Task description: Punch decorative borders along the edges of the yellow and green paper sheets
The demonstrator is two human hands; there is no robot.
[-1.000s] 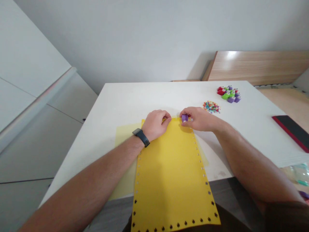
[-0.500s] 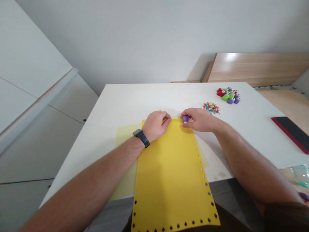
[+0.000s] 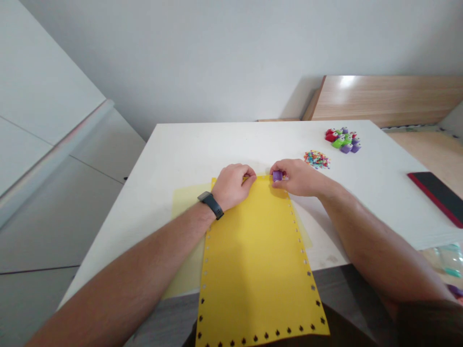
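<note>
Bright yellow and thin, a rectangular sheet with small leaf-like holes along its edges [image 3: 260, 250] runs past the near edge of the white table [image 3: 231, 144], its near left corner cut off by the picture. Beneath it, a pale yellow see-through sheet [image 3: 190, 262] is mostly hidden. At far right, clear objects [image 3: 451, 260] are cropped and hard to make out. The left hand [image 3: 231, 185], below a black wristwatch [image 3: 211, 205], pinches the yellow sheet's far edge; its curled fingers hide that corner. The right hand [image 3: 297, 177] grips a small purple plastic block [image 3: 277, 176] between thumb and fingers at the far right corner, covering part of it. A flat dark slab with a red edge [image 3: 437, 196] lies right. Farther off are multicoloured confetti [image 3: 317, 159], then clustered red, green and purple plastic pieces [image 3: 343, 140], overlapping too much to count.
</note>
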